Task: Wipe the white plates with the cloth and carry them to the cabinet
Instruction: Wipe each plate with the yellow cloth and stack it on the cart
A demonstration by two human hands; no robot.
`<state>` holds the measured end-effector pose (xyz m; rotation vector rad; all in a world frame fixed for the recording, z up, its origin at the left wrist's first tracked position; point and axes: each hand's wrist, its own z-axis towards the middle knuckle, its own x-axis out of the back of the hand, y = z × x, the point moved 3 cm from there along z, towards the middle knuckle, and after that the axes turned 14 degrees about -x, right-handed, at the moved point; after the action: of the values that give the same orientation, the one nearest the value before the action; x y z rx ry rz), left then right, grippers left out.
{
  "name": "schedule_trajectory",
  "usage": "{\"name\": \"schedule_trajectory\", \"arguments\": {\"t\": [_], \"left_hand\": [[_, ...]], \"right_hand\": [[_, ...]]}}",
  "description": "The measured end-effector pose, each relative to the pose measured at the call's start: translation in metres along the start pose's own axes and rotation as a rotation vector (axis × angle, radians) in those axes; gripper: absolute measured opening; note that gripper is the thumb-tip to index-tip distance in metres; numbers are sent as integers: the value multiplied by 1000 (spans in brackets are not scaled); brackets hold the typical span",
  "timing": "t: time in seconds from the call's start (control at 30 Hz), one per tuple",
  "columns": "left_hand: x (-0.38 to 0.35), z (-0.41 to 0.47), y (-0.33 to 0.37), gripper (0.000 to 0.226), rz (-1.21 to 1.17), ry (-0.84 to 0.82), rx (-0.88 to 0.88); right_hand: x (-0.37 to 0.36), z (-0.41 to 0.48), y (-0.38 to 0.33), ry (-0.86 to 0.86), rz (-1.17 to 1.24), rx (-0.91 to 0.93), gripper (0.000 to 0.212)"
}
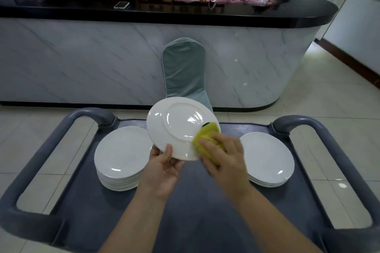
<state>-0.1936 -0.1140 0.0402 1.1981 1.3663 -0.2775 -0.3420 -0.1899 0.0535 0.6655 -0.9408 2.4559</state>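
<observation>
While the left hand [164,168] pinches the near edge of the white plate [176,129], thumb on top, the right hand [224,158] grips a yellow cloth [205,137] against its right rim. The plate tilts above the middle of the cart [195,211], bottom side up, and both hands reach forward over the cart.
</observation>
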Motion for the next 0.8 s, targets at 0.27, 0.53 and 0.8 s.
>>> {"name": "schedule_trajectory", "arguments": {"t": [0.27, 0.53, 0.8], "left_hand": [[-6, 9, -10, 37, 163, -53, 6], [-2, 12, 25, 36, 528, -379, 25], [-28, 40, 13, 26, 434, -237, -47]], "right_hand": [[-25, -10, -20, -59, 54, 189, 22], [-7, 82, 81, -3, 118, -327, 25], [-30, 37, 15, -146, 164, 124, 28]]}}
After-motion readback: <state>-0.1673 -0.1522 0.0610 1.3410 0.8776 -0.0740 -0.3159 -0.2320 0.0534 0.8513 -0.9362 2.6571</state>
